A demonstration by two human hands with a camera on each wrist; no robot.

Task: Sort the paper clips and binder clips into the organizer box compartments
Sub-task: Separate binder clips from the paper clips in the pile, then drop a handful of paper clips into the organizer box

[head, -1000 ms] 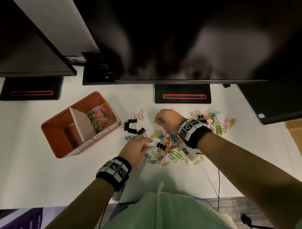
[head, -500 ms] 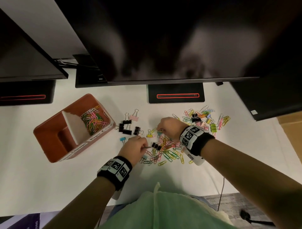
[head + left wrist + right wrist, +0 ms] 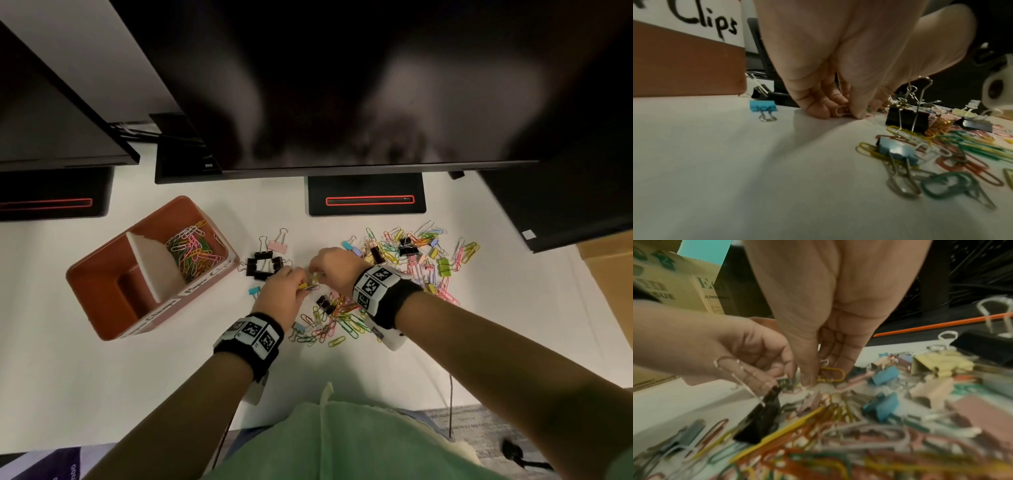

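The brown organizer box [image 3: 102,274] stands on the left of the white table, with coloured paper clips [image 3: 193,251] in its far compartment. A mixed pile of paper clips and binder clips [image 3: 404,270] lies on the right. My two hands meet at the pile's left edge. My left hand [image 3: 299,282] pinches a pale paper clip [image 3: 841,110] against the table, fingers [image 3: 818,108] curled. My right hand [image 3: 317,274] pinches a yellow paper clip [image 3: 832,374] between thumb and fingers [image 3: 805,376]. The near compartment's floor is hidden by the box wall.
Several black binder clips [image 3: 263,265] and a pink one [image 3: 277,245] lie between box and hands, and a blue one [image 3: 762,105] sits nearer the box. A black binder clip [image 3: 907,119] stands right of my left hand. Monitors [image 3: 342,85] and their bases [image 3: 366,195] overhang the back.
My right hand moved left and my left hand moved slightly away from me, so their fingertips now meet. The box and the clips around it have not moved.
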